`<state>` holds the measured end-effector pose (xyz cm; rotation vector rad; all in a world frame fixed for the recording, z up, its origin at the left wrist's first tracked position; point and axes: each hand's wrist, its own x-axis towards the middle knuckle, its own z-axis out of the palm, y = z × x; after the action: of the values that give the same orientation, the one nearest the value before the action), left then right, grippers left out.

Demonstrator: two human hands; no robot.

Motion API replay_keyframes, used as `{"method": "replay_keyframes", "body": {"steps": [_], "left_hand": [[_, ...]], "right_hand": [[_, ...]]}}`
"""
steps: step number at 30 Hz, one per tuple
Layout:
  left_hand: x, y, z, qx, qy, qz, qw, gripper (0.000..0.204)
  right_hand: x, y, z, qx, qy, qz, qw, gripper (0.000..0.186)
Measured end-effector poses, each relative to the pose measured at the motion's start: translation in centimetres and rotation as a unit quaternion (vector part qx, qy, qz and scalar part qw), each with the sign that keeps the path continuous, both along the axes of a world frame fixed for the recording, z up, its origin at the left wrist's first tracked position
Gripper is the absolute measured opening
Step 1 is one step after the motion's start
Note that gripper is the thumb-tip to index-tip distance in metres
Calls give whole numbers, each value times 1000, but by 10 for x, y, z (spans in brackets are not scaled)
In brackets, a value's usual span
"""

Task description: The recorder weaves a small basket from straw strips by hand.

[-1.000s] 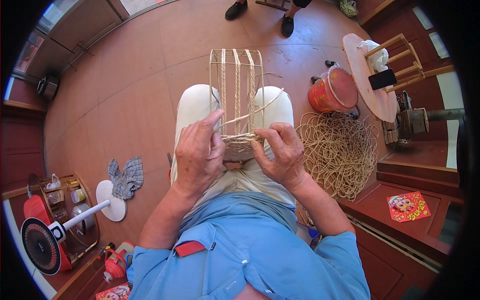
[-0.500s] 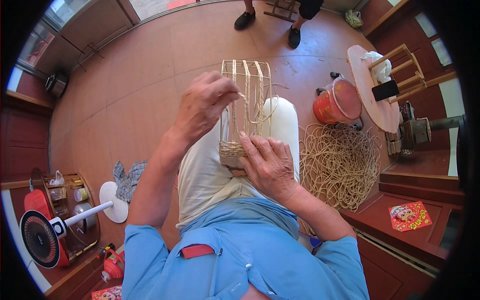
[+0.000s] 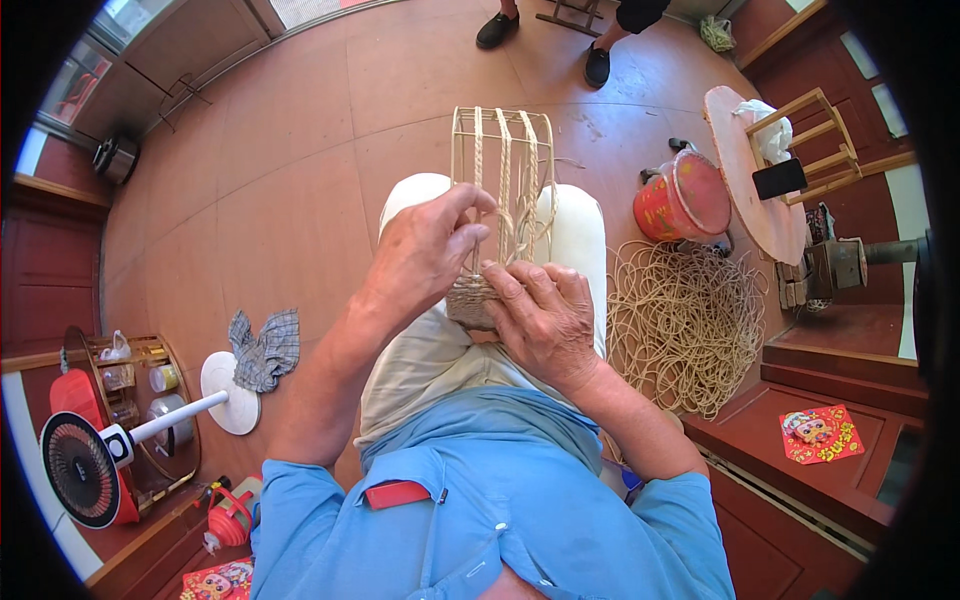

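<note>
A wire-frame basket (image 3: 502, 130) stands on my lap, with pale twisted cord wound along three long bars and a band of tight weaving (image 3: 470, 300) at the near end. My left hand (image 3: 435, 240) is over the left of the frame, thumb and forefinger pinched on a strand of cord whose grip is partly hidden. Below and to its right, my right hand (image 3: 535, 315) grips the woven end, fingertips pressed at its upper edge and covering part of it. Loose cord loops hang at the frame's right side.
A big tangle of cord (image 3: 685, 335) lies right of my legs by a red bucket (image 3: 682, 205). Further right are a tabletop (image 3: 745, 215), wooden rack (image 3: 830, 140) and dark phone (image 3: 780, 178). A fan (image 3: 85, 470) and cloth (image 3: 265, 350) are left; another person's feet (image 3: 597, 65) stand ahead.
My left hand went up the frame drawing a strand, then came down and right toward the weave. My right hand shifted left onto the weaving. The loose strand's loop is smaller.
</note>
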<state>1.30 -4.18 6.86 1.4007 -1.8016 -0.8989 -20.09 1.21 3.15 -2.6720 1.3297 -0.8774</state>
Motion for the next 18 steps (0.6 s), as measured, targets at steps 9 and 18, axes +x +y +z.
{"method": "replay_keyframes", "body": {"steps": [9, 18], "left_hand": [[62, 40, -38, 287, 502, 61, 813, 27], [86, 35, -44, 273, 483, 134, 821, 26]], "right_hand": [[5, -5, 6, 2, -31, 13, 999, 41], [33, -27, 3, -7, -95, -31, 995, 16]]}}
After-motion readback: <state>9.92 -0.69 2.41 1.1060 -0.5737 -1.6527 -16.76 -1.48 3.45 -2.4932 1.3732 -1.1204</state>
